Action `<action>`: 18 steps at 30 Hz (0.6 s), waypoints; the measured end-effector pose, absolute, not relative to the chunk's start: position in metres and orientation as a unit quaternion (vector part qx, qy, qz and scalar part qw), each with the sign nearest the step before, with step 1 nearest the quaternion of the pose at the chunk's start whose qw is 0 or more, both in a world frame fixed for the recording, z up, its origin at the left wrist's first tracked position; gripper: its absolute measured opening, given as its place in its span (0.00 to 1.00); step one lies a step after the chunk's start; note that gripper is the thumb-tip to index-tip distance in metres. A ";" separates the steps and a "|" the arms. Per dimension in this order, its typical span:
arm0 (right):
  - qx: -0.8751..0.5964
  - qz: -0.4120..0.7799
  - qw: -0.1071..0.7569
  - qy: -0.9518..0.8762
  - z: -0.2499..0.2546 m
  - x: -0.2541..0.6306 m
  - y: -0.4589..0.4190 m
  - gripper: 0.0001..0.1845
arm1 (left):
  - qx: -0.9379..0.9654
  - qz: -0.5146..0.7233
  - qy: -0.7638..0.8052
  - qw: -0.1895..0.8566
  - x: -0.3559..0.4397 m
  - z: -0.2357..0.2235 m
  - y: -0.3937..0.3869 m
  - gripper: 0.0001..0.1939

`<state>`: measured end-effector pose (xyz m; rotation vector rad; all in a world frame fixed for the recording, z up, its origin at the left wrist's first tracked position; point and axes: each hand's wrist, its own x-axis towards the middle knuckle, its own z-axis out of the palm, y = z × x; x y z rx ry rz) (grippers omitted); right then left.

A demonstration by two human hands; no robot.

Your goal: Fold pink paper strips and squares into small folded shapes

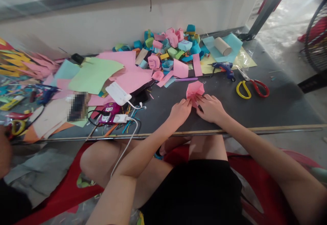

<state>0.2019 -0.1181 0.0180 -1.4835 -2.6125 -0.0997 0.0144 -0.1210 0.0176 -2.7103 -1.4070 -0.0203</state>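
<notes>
Close to the table's front edge, my left hand (pixel 182 110) and my right hand (pixel 211 109) meet at a folded piece of pink paper (pixel 195 88). Fingers of both hands are closed on its near side, pressing the folds together. The far part of the paper stands out beyond my fingertips, while its near part is partly hidden by them. A purple stick (pixel 186 79) lies just behind the paper. To the right of my right hand are scissors (pixel 251 85) with one yellow and one red handle, blades pointing away.
Small folded paper boxes (pixel 172 46) are heaped by the wall. A blue glue gun (pixel 224 69) and cardboard tube (pixel 223 46) lie at right. Coloured sheets (pixel 95 74), a purple power strip (pixel 112 109) and a white cable (pixel 131 138) are left. A fan (pixel 316 34) stands far right.
</notes>
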 end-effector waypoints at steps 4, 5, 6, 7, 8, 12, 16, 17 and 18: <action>-0.480 -0.038 0.057 -0.875 0.022 0.200 -0.114 0.28 | -0.874 -0.035 -0.483 0.029 0.014 0.013 -0.117 0.23; -0.476 -0.039 0.057 -0.877 0.022 0.200 -0.112 0.27 | -0.873 -0.040 -0.485 0.027 0.013 0.013 -0.116 0.24; -0.473 -0.040 0.057 -0.878 0.023 0.199 -0.111 0.27 | -0.873 -0.042 -0.485 0.025 0.011 0.012 -0.113 0.23; -0.470 -0.041 0.055 -0.880 0.023 0.199 -0.109 0.27 | -0.874 -0.042 -0.483 0.025 0.010 0.012 -0.110 0.23; -0.470 -0.043 0.053 -0.880 0.023 0.198 -0.108 0.27 | -0.877 -0.040 -0.479 0.025 0.009 0.013 -0.107 0.22; -0.485 -0.041 0.045 -0.872 0.022 0.195 -0.102 0.28 | -0.890 -0.043 -0.453 0.035 0.004 0.014 -0.088 0.20; -0.514 -0.023 0.038 -0.856 0.020 0.190 -0.096 0.29 | -0.895 -0.054 -0.441 0.041 0.002 0.008 -0.069 0.22; -0.517 -0.017 0.036 -0.855 0.020 0.189 -0.094 0.29 | -0.895 -0.061 -0.440 0.038 0.001 0.006 -0.066 0.22; -0.517 -0.013 0.035 -0.855 0.020 0.189 -0.092 0.29 | -0.895 -0.070 -0.440 0.033 0.000 0.003 -0.064 0.23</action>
